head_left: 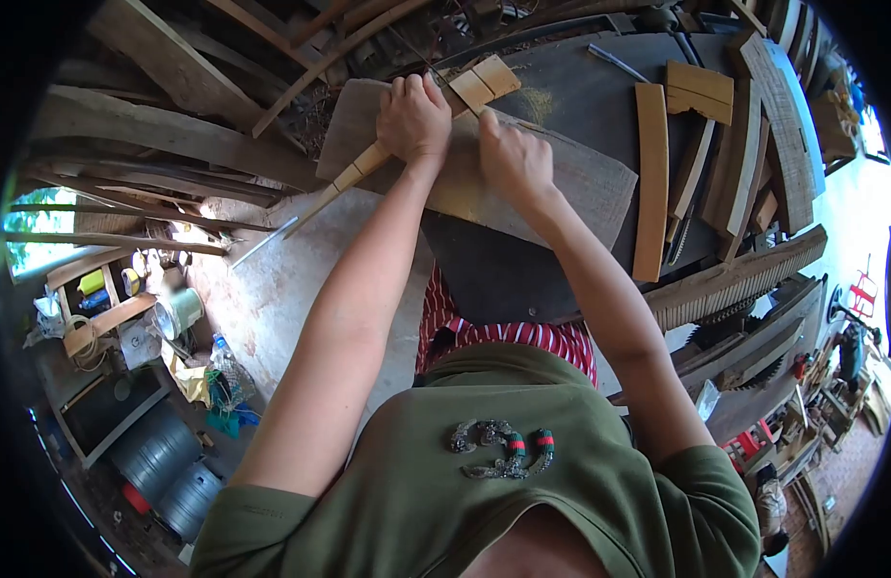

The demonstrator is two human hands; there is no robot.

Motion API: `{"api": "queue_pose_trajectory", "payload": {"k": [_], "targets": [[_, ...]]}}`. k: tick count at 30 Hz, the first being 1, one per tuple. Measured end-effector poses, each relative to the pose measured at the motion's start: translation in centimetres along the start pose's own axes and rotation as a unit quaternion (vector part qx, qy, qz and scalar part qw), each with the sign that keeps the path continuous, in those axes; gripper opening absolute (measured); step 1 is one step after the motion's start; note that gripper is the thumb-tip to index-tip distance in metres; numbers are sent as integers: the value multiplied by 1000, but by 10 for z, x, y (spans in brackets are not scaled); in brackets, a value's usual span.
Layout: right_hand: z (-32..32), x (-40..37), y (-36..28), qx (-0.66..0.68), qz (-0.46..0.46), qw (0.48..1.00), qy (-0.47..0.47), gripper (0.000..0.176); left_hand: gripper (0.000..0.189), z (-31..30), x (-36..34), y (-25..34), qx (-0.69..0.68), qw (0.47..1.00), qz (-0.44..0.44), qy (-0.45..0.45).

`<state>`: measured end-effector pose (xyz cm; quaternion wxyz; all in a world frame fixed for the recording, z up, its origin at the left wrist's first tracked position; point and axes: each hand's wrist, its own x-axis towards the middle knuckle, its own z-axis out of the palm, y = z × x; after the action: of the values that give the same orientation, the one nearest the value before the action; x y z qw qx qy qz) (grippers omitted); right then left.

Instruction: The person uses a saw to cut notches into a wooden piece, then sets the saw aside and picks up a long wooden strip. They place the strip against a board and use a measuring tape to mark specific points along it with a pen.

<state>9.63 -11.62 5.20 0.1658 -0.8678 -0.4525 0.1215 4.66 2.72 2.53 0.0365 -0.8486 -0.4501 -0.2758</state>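
Observation:
My left hand (414,118) is closed around a narrow wooden strip (349,177) with pencil-like cross lines. The strip slants from the lower left to its wider, lined end at the upper right. My right hand (516,159) is a fist at the near end of a thin dark saw blade (457,92), which crosses the strip just right of my left hand. The saw's handle is hidden in my fingers. Beneath both hands lies a broad wooden board (585,183), with sawdust (537,103) beyond it and more on its face.
The board rests on a dark worktable (493,279). To the right lie a long curved wood piece (650,183), a notched block (699,92), a pen (617,63) and several boards. Timber (175,135) is stacked at left; metal drums (156,453) stand lower left.

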Motion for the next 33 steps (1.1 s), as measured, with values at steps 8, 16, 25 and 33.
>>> {"api": "queue_pose_trajectory", "payload": {"k": [8,16,25,33], "targets": [[-26,-51,13,-26,19,997,-65,13,27,2,-2,-1,2,1000,-6,-4],[-5,2,0,6,-3,1000,10,15,27,-1,2,-1,3,1000,0,-15],[-12,-23,4,-19,16,999,-39,14,26,-1,-2,2,7,1000,-4,-19],[-21,-31,4,-26,6,999,-30,14,26,-1,2,1,15,1000,-2,-19]]}}
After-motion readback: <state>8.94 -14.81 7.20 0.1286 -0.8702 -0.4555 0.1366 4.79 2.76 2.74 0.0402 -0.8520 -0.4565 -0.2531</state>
